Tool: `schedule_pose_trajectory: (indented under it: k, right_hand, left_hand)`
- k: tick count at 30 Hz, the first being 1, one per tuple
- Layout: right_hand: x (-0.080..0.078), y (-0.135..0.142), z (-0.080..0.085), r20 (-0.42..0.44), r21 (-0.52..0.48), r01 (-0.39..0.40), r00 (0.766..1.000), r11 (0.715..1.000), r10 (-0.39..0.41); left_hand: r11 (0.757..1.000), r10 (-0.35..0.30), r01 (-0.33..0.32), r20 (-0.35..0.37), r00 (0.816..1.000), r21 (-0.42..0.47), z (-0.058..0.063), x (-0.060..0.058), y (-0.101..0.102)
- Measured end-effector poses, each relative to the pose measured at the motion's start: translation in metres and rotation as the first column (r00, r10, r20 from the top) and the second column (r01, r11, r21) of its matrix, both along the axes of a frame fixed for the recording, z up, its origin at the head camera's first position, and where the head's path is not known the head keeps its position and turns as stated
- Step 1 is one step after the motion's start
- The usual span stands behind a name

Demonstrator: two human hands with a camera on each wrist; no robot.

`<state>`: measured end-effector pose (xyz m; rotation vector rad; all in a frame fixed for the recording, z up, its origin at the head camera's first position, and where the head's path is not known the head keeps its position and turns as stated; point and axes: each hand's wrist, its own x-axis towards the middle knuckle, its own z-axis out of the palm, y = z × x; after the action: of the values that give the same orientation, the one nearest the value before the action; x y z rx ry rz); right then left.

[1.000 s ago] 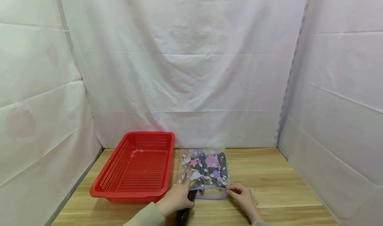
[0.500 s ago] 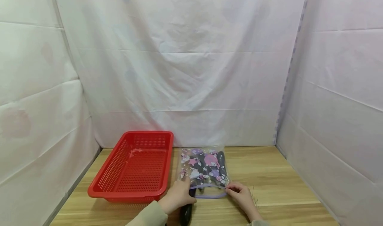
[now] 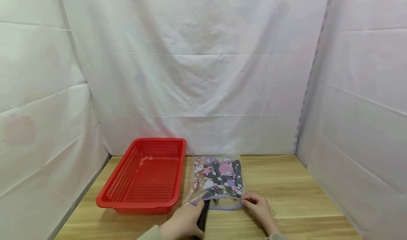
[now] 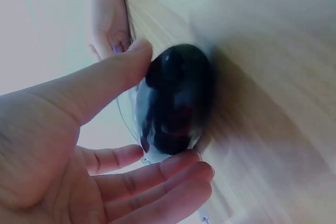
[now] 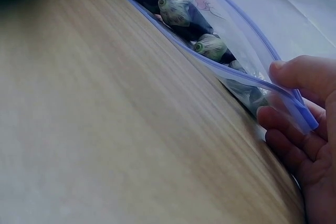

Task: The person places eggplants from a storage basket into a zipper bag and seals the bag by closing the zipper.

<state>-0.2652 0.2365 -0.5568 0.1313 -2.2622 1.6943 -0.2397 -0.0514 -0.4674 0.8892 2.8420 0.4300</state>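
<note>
A clear zip bag with pink and purple cartoon prints lies flat, its purple-edged mouth parted toward me. Several dark eggplants are inside, pale green stem caps facing the opening. My left hand holds another black eggplant between thumb and fingers; its far end is in the bag's mouth. The left wrist view shows the rounded near end of this glossy eggplant. At the right corner of the mouth, my right hand pinches the bag's purple zip edge.
A red slotted plastic basket stands left of the bag on the wood-grain table. White cloth hangs behind the table and along both sides.
The left hand has moved back toward me along the eggplant, which sits farther into the bag's mouth. More of the bag's left edge shows. The right hand keeps its pinch.
</note>
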Motion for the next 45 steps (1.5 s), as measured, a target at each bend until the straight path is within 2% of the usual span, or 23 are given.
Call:
schedule_pose_trajectory:
  k: [4, 10, 15, 22, 24, 29, 35, 37, 40, 45]
  right_hand:
    - [0.004, 0.001, 0.01, 0.034, -0.008, 0.0, 0.999, 1.0, 0.0]
    - [0.003, 0.0, 0.009, 0.017, -0.006, -0.001, 1.0, 1.0, 0.001]
    - [0.003, 0.0, 0.008, 0.014, -0.002, 0.004, 1.0, 1.0, -0.004]
    - [0.003, 0.0, 0.007, 0.011, -0.021, -0.002, 1.0, 1.0, 0.003]
    - [0.003, -0.001, 0.007, 0.01, -0.023, -0.011, 1.0, 1.0, 0.012]
    - [0.003, 0.0, 0.007, 0.025, -0.023, -0.015, 1.0, 1.0, 0.016]
    - [0.003, -0.001, 0.008, 0.039, -0.025, -0.003, 0.999, 1.0, 0.004]
    - [0.003, -0.001, 0.009, 0.041, -0.019, 0.004, 0.999, 1.0, -0.003]
    - [0.003, -0.002, 0.01, 0.049, -0.017, 0.011, 0.999, 1.0, -0.011]
    - [0.003, -0.005, 0.006, 0.022, -0.012, 0.036, 0.999, 0.999, -0.036]
  left_hand:
    - [1.0, -0.017, 0.017, 0.024, 1.0, -0.011, 0.002, 0.006, 0.002]
    - [0.998, 0.008, -0.009, 0.026, 1.0, 0.056, -0.005, 0.001, 0.006]
    - [0.992, 0.033, -0.03, -0.025, 0.999, 0.119, -0.012, -0.008, 0.009]
    - [0.999, 0.045, -0.041, -0.159, 0.986, 0.029, -0.017, -0.024, 0.018]
    - [0.999, 0.052, -0.052, -0.17, 0.984, 0.002, -0.017, -0.028, 0.021]
    - [0.994, 0.061, -0.082, -0.258, 0.964, -0.073, -0.016, -0.036, 0.028]
    - [0.988, 0.07, -0.121, -0.418, 0.906, -0.098, -0.016, -0.048, 0.034]
    - [0.986, 0.074, -0.13, -0.44, 0.895, -0.1, -0.017, -0.052, 0.036]
    - [0.985, 0.079, -0.139, -0.446, 0.892, -0.104, -0.019, -0.058, 0.038]
    - [0.983, 0.099, -0.155, -0.415, 0.904, -0.103, -0.026, -0.064, 0.04]
